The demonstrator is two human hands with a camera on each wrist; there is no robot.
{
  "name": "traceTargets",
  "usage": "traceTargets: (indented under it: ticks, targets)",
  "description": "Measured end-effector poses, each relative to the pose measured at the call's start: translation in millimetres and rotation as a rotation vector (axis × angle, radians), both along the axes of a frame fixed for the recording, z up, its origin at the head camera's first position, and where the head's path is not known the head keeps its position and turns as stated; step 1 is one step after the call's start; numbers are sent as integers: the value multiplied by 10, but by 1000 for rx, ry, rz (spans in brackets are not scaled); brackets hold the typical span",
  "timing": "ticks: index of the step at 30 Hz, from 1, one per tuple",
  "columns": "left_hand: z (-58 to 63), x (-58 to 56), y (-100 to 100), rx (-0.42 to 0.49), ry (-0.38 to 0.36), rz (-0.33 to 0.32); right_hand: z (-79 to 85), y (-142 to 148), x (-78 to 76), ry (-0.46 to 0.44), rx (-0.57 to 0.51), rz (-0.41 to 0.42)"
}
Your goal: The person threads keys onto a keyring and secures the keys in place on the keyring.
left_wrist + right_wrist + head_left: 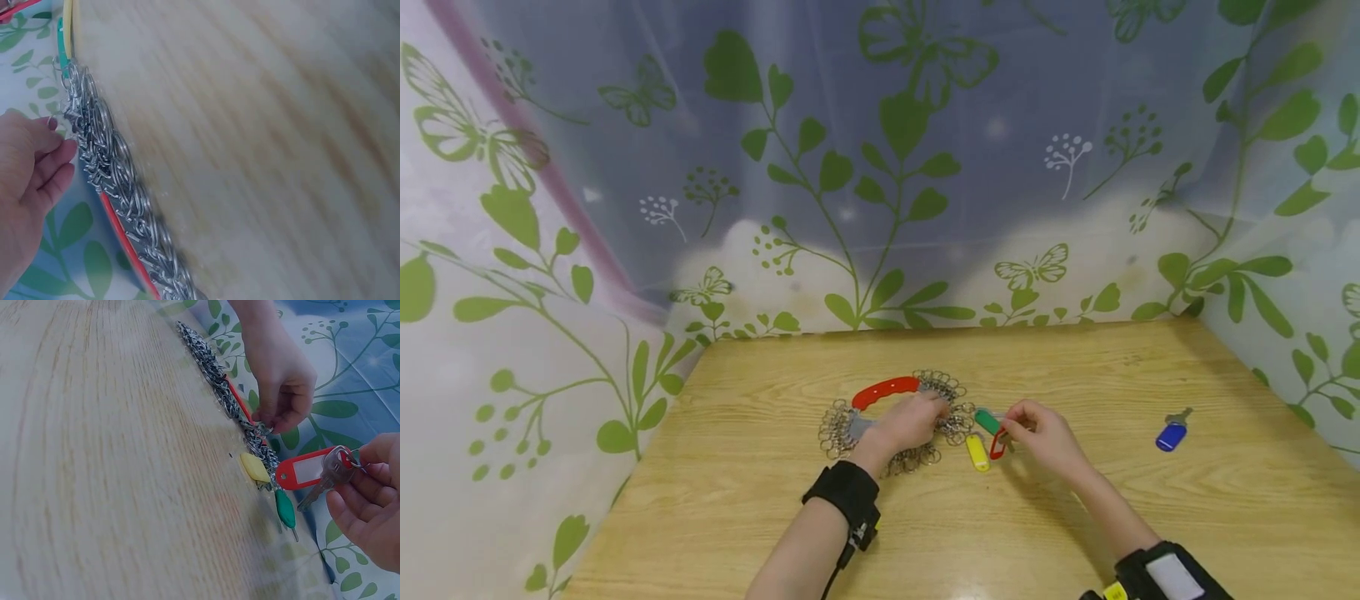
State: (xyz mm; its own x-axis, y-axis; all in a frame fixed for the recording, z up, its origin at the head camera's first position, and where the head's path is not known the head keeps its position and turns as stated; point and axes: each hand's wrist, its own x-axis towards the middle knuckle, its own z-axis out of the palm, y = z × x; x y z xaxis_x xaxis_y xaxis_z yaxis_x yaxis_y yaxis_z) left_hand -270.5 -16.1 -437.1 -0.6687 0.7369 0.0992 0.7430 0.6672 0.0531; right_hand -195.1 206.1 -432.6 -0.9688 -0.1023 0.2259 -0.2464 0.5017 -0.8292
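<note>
Nearest to the camera on the head, each forearm wears a black band, the right band [1168, 575] at the lower edge of the view and the left band [846, 496] a little farther. Beyond them the wooden counter [925, 533] lies under both hands. The right hand [1041, 433] is above the counter, and its grip is closed with thumb and fingers on the small loop of a red tag [286, 475]; from this same loop hangs a silver key [336, 467], in front of the pale label of the tag. Just beside the red tag, a yellow tag [977, 452] lies on the counter, and a green tag [987, 422] is slightly farther; whether these two touch the metal rings, I cannot tell. Well apart on the right side lies a blue tag [1171, 437], with its own key [1180, 414] pointing away. The left hand [906, 423] reaches over the large bunch of metal rings [833, 429]; its grip is also closed, and pinches one small ring [265, 429] between thumb and fingertips. The rings spread around a grey strip [860, 427], and behind the left hand the curved red handle [886, 390] is seen. Farthest stands a cloth [820, 233] printed with green leaves and butterflies.
</note>
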Motion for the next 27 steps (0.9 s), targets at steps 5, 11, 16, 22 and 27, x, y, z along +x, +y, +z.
traceTargets:
  ticks: [5, 11, 16, 22, 27]
  targets:
    - [-19, 7, 26, 33, 42, 36, 16, -8, 33, 7, 11, 8]
    - [-28, 21, 50, 59, 55, 45, -24, -9, 37, -9, 22, -8]
    - [-36, 13, 67, 76, 19, 52, -77, 9, 9, -11, 21, -4]
    - [37, 18, 85, 164, -81, 84, -84, 21, -20, -9, 18, -3]
    - [102, 36, 61, 230, -166, 108, -54, -23, -17, -50, -44, 21]
